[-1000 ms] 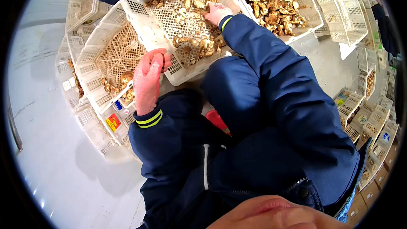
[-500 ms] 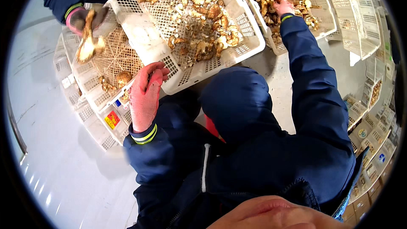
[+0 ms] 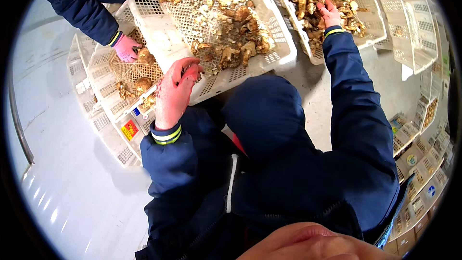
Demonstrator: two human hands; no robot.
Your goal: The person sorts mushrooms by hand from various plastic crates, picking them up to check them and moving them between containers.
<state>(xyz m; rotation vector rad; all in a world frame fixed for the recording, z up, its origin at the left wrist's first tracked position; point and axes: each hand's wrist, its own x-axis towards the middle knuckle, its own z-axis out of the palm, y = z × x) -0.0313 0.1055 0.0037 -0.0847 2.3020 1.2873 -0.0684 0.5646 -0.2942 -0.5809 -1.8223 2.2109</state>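
My left hand [image 3: 177,91], in a pink glove, hovers by the near left edge of the large middle crate [image 3: 192,97]. Its fingers are curled together; a dark spot shows between them, too unclear to name. Brown and white mushrooms [image 3: 240,14] and pale scraps lie on that crate's mesh floor. My right hand [image 3: 330,15], also gloved in pink, reaches into the right crate [image 3: 373,29]. Its visible fingers are spread, with tips among the heaped mushrooms [image 3: 302,7]; I see none lifted.
A co-worker's pink-gloved hand [image 3: 127,48] touches a mushroom [image 3: 145,57] in the left crate [image 3: 103,72], which holds a few more. White crates [image 3: 409,24] stand at the far right, with rows of filled crates [image 3: 423,163] beyond. The floor [image 3: 72,163] is pale grey.
The co-worker's hand has lowered a long mushroom into the left crate. My left hand has shifted slightly right and up, its fingers more curled. My right hand stays among the mushrooms, its fingers spreading apart.
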